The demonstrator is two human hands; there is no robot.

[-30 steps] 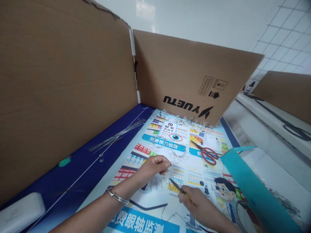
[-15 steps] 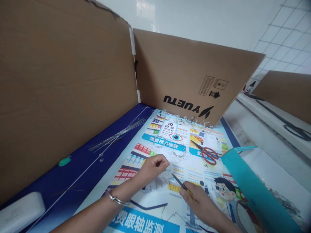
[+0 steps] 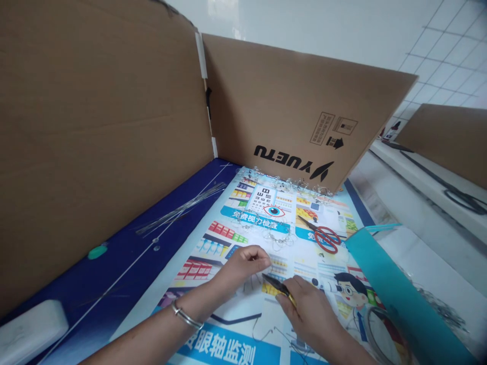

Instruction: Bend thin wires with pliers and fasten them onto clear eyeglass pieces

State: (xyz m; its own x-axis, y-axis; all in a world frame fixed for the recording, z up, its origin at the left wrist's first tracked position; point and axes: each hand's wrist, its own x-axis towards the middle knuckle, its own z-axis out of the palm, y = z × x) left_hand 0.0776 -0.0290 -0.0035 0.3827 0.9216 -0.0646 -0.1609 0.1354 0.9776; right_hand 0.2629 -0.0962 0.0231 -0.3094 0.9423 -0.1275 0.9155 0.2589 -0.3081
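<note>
My left hand (image 3: pixel 249 263) is closed in a pinch over the printed sheet. What lies between its fingertips is too small to make out. My right hand (image 3: pixel 310 312) grips pliers (image 3: pixel 280 286) with dark jaws and yellow handles, their tip pointing up-left just below my left fingertips. Thin bent wires (image 3: pixel 253 284) lie under my left hand, and more bent wire pieces (image 3: pixel 272 332) rest nearer to me. Beyond my hands sits a cluster of small clear wire pieces (image 3: pixel 279 237). Scissors with red handles (image 3: pixel 323 237) lie to its right.
Cardboard panels (image 3: pixel 304 116) stand at the back and left. Straight thin wires (image 3: pixel 182 210) lie on the blue surface, near a green blob (image 3: pixel 97 252) and a white case (image 3: pixel 34 332). At right are a teal-edged tray (image 3: pixel 403 289) with metal pieces and a tape roll (image 3: pixel 382 329).
The pliers' tip has moved left and closer to my left fingertips. My left hand has shifted slightly right, and the view has tilted a little.
</note>
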